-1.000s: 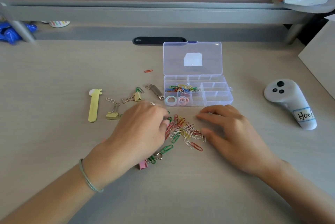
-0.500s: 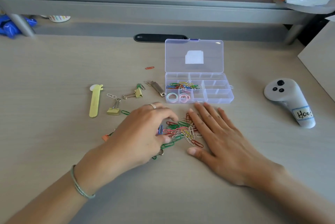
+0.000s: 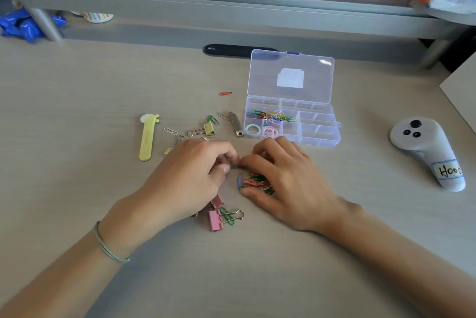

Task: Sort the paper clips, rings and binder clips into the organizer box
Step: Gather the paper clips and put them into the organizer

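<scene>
A single wide-angle view from a camera worn on a person's head, looking forward and steeply down onto a pale wooden desk [image 3: 77, 101]. The camera sits close above the work: both forearms enter from the bottom corners and the left hand [image 3: 190, 176] and right hand [image 3: 286, 178] meet near the middle of the frame. An open clear organizer box [image 3: 319, 134] lies just beyond them. The far edge of the view reaches a grey rail [image 3: 231, 11] and a partition wall behind the desk. Straight lines bow slightly toward the edges.
</scene>
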`<state>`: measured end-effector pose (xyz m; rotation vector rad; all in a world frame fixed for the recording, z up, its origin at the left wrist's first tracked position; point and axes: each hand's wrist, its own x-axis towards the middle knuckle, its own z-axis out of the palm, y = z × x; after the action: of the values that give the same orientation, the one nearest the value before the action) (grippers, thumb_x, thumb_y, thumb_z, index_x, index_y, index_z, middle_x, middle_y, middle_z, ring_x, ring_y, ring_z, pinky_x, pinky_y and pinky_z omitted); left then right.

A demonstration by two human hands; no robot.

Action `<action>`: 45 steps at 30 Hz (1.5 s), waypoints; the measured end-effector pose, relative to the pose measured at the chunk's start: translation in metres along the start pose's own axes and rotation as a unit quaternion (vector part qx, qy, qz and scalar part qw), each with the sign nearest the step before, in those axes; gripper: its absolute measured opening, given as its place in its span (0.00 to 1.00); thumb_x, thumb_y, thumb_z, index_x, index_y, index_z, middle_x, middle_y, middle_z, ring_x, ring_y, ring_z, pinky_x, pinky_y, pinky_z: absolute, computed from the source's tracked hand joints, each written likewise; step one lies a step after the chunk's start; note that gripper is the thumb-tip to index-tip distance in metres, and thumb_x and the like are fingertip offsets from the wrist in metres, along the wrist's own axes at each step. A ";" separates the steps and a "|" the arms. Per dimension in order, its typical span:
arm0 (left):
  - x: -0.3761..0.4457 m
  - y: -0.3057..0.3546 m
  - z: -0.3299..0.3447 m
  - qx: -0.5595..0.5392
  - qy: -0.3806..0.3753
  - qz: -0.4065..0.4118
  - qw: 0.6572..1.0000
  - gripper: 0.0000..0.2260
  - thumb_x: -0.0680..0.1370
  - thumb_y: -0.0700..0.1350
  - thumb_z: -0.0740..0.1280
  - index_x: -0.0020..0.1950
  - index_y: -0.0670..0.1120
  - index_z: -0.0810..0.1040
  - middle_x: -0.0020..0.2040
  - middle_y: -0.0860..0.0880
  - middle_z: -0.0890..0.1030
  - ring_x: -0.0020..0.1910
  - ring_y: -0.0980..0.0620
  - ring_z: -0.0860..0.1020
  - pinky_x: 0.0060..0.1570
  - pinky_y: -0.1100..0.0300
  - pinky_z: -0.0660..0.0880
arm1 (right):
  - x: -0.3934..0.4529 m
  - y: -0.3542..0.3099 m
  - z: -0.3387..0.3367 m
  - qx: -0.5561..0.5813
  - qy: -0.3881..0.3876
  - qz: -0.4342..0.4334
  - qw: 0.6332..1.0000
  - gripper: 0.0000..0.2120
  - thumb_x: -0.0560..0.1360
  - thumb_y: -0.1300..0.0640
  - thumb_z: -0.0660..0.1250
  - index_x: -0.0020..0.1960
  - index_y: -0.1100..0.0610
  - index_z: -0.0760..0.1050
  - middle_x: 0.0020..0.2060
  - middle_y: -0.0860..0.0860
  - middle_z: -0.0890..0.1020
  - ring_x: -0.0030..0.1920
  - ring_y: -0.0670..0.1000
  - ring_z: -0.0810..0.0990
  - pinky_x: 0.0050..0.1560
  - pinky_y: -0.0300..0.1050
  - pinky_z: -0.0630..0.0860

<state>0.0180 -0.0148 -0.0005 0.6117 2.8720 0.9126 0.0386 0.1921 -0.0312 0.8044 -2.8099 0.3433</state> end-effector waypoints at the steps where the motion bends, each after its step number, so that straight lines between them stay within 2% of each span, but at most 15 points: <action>1: 0.000 0.000 0.000 -0.001 0.004 -0.001 1.000 0.10 0.78 0.39 0.66 0.49 0.54 0.82 0.35 0.58 0.82 0.38 0.60 0.78 0.43 0.60 0.75 | 0.000 0.001 0.000 0.002 0.006 -0.012 1.000 0.16 0.78 0.43 0.62 0.60 0.50 0.77 0.51 0.50 0.75 0.50 0.54 0.72 0.51 0.49 0.71; 7: 0.000 -0.001 0.004 -0.019 0.014 -0.007 1.000 0.16 0.78 0.34 0.62 0.52 0.53 0.83 0.44 0.57 0.84 0.44 0.60 0.80 0.44 0.68 0.73 | -0.015 0.011 -0.004 -0.005 0.020 -0.055 0.998 0.10 0.82 0.52 0.60 0.47 0.55 0.75 0.43 0.50 0.75 0.40 0.54 0.72 0.36 0.51 0.72; 10: 0.001 0.004 0.006 -0.017 0.043 0.015 0.999 0.17 0.78 0.34 0.61 0.53 0.53 0.83 0.45 0.56 0.83 0.46 0.58 0.79 0.47 0.63 0.74 | -0.016 0.013 -0.005 -0.040 0.030 -0.094 0.994 0.10 0.82 0.52 0.61 0.43 0.55 0.72 0.38 0.50 0.73 0.33 0.55 0.71 0.27 0.49 0.68; 12: 0.001 0.006 0.007 -0.024 0.056 0.020 0.998 0.17 0.79 0.34 0.60 0.55 0.53 0.83 0.44 0.57 0.82 0.43 0.59 0.78 0.46 0.63 0.74 | -0.014 0.014 -0.003 -0.056 0.037 -0.118 0.991 0.11 0.81 0.53 0.62 0.42 0.56 0.72 0.35 0.51 0.73 0.29 0.56 0.70 0.24 0.46 0.63; 14: 0.001 0.009 0.009 -0.026 0.067 0.029 0.997 0.16 0.79 0.35 0.61 0.55 0.53 0.83 0.40 0.59 0.80 0.39 0.62 0.75 0.41 0.70 0.69 | -0.011 0.019 0.000 -0.068 0.049 -0.136 0.987 0.12 0.80 0.53 0.64 0.39 0.57 0.73 0.31 0.52 0.73 0.25 0.56 0.69 0.24 0.44 0.59; 16: 0.002 0.011 0.011 -0.038 0.083 0.040 0.995 0.14 0.79 0.36 0.63 0.53 0.53 0.83 0.37 0.59 0.78 0.37 0.62 0.75 0.38 0.72 0.67 | -0.005 0.025 0.003 -0.069 0.064 -0.143 0.985 0.14 0.80 0.53 0.63 0.37 0.58 0.72 0.29 0.52 0.72 0.23 0.57 0.66 0.24 0.43 0.57; 20: 0.006 0.019 0.013 -0.177 0.099 -0.001 0.979 0.12 0.81 0.38 0.64 0.53 0.51 0.84 0.41 0.58 0.83 0.39 0.58 0.80 0.42 0.66 0.74 | 0.007 0.031 0.007 -0.042 0.095 -0.125 0.987 0.17 0.80 0.54 0.61 0.34 0.58 0.69 0.26 0.53 0.70 0.22 0.59 0.64 0.22 0.44 0.59; 22: 0.010 0.025 0.010 -0.274 0.085 -0.029 0.957 0.11 0.81 0.40 0.64 0.55 0.50 0.84 0.48 0.55 0.86 0.49 0.61 0.82 0.53 0.65 0.76 | 0.014 0.035 0.006 -0.025 0.115 -0.094 0.989 0.16 0.79 0.54 0.61 0.33 0.58 0.68 0.25 0.53 0.70 0.23 0.57 0.63 0.23 0.44 0.59; 24: 0.015 0.033 0.009 -0.375 0.072 -0.064 0.922 0.11 0.81 0.41 0.62 0.59 0.47 0.83 0.53 0.51 0.86 0.56 0.58 0.83 0.62 0.57 0.77 | 0.021 0.039 0.000 0.006 0.146 -0.049 0.988 0.16 0.79 0.56 0.61 0.33 0.58 0.68 0.24 0.52 0.69 0.26 0.55 0.60 0.25 0.44 0.60; 26: 0.021 0.044 0.011 -0.489 0.044 -0.115 0.864 0.13 0.84 0.39 0.60 0.63 0.44 0.81 0.57 0.48 0.85 0.59 0.53 0.82 0.67 0.50 0.75 | 0.029 0.039 -0.013 0.030 0.175 -0.030 0.984 0.12 0.78 0.59 0.64 0.35 0.57 0.72 0.26 0.47 0.66 0.27 0.53 0.60 0.26 0.43 0.61; 29: 0.030 0.060 0.015 -0.671 -0.036 -0.178 0.719 0.11 0.83 0.42 0.59 0.58 0.42 0.81 0.53 0.45 0.83 0.54 0.47 0.80 0.70 0.44 0.72 | 0.039 0.026 -0.035 0.037 0.194 -0.061 0.978 0.10 0.76 0.63 0.66 0.37 0.56 0.72 0.28 0.45 0.63 0.27 0.53 0.60 0.26 0.44 0.59; 33: 0.037 0.070 0.019 -0.780 -0.174 -0.208 0.564 0.09 0.78 0.45 0.57 0.50 0.45 0.76 0.51 0.43 0.77 0.56 0.44 0.76 0.62 0.45 0.74 | 0.044 0.013 -0.048 0.026 0.179 -0.099 0.978 0.13 0.75 0.61 0.64 0.32 0.58 0.68 0.26 0.48 0.62 0.26 0.56 0.61 0.24 0.45 0.60; 35: 0.037 0.071 0.023 -0.814 -0.198 -0.212 0.503 0.11 0.79 0.45 0.55 0.48 0.45 0.76 0.49 0.45 0.78 0.56 0.45 0.77 0.57 0.47 0.78 | 0.043 0.013 -0.051 0.017 0.174 -0.111 0.978 0.14 0.75 0.61 0.65 0.32 0.56 0.66 0.27 0.46 0.61 0.27 0.54 0.60 0.24 0.45 0.61; 39: 0.037 0.075 0.033 -0.838 -0.179 -0.245 0.453 0.12 0.77 0.40 0.52 0.51 0.45 0.74 0.50 0.45 0.78 0.57 0.44 0.77 0.57 0.50 0.77 | 0.041 0.016 -0.056 -0.001 0.152 -0.120 0.981 0.17 0.75 0.61 0.65 0.34 0.52 0.59 0.25 0.47 0.62 0.25 0.56 0.61 0.24 0.44 0.61; 45: 0.042 0.081 0.049 -0.840 -0.147 -0.272 0.447 0.18 0.71 0.37 0.55 0.57 0.45 0.75 0.55 0.46 0.78 0.50 0.47 0.79 0.50 0.54 0.75 | 0.038 0.012 -0.064 -0.010 0.089 -0.095 0.991 0.13 0.72 0.57 0.60 0.32 0.54 0.61 0.24 0.49 0.65 0.26 0.57 0.63 0.25 0.44 0.61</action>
<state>0.0168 0.0884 0.0080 -0.3777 0.5489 2.2220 0.0090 0.2007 0.0376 0.9761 -2.5432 0.3368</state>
